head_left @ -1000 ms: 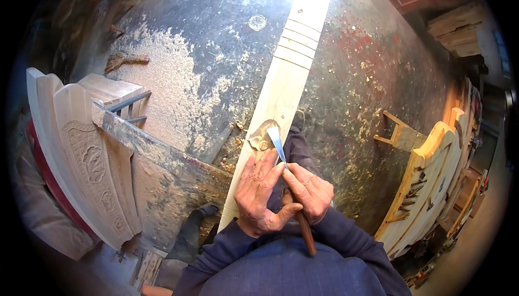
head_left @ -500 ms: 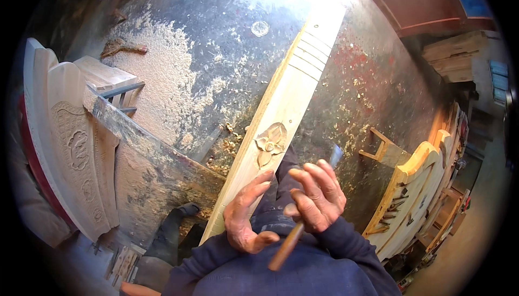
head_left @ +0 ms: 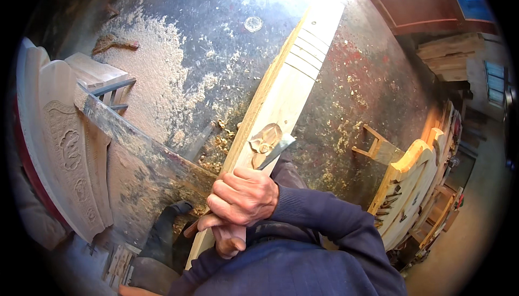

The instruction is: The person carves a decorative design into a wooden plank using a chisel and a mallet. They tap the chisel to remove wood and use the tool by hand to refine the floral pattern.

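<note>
A long pale wooden board (head_left: pixel 299 74) runs away from me, with grooves across its far part and a carved flower relief (head_left: pixel 266 139) nearer me. My right hand (head_left: pixel 243 196) is closed round a broad, flat-bladed chisel (head_left: pixel 278 149), reaching across to the board's left edge. The blade lies angled over the flower's right side. Below it my left hand (head_left: pixel 228 240) is mostly hidden by my right hand, close to the chisel's brown handle; how its fingers close cannot be seen.
Carved pale panels (head_left: pixel 65 133) lean at left beside a dusty plank (head_left: pixel 146 144) and sawdust (head_left: pixel 154 63). A dark-trousered leg (head_left: pixel 162 225) shows low left. At right stand a small wooden frame (head_left: pixel 373 144), curved panels (head_left: pixel 400 198) holding several tools, and a red-brown cabinet (head_left: pixel 416 4).
The chisel lifted off the carving to the right, then came back over it in a turned grip. My right hand moved left, now covering much of my left hand.
</note>
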A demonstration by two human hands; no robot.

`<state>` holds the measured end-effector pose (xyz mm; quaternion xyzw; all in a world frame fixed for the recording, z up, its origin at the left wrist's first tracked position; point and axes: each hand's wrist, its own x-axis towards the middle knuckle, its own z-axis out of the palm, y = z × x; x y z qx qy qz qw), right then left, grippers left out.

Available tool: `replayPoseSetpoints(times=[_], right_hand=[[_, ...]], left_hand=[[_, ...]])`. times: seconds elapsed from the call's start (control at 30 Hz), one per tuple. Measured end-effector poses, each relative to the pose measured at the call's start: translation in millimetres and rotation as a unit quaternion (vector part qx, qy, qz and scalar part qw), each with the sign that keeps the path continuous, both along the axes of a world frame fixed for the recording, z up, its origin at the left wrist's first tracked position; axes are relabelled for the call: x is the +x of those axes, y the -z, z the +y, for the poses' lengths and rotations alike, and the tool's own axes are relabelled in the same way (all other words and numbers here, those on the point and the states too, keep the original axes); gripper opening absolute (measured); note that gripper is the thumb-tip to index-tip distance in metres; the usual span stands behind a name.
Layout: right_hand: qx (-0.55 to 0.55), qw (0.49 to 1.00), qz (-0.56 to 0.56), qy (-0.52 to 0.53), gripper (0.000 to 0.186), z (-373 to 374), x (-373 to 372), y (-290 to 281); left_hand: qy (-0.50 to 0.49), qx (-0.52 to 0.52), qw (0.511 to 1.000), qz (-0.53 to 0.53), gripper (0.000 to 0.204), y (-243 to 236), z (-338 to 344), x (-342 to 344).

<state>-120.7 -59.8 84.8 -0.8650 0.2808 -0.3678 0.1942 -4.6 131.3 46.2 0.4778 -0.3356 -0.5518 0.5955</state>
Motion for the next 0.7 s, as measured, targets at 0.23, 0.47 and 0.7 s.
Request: replayPoseSetpoints(times=[0.23, 0.47, 0.7], right_hand=[[0.016, 1.0, -0.008, -0.024, 0.025, 1, 7, 6], [0.024, 0.998, -0.036, -0.046, 0.021, 2, 11, 16], [0.021, 0.996, -0.081, -0.032, 0.049, 3, 20, 22]], left_hand=[[-0.109, 0.086, 0.979, 0.149, 0.088, 9, -7, 13], [-0.035, 0.206, 0.976, 0.068, 0.146, -59, -83, 4], [0.029, 0.221, 0.974, -0.037, 0.145, -57, -70, 20]])
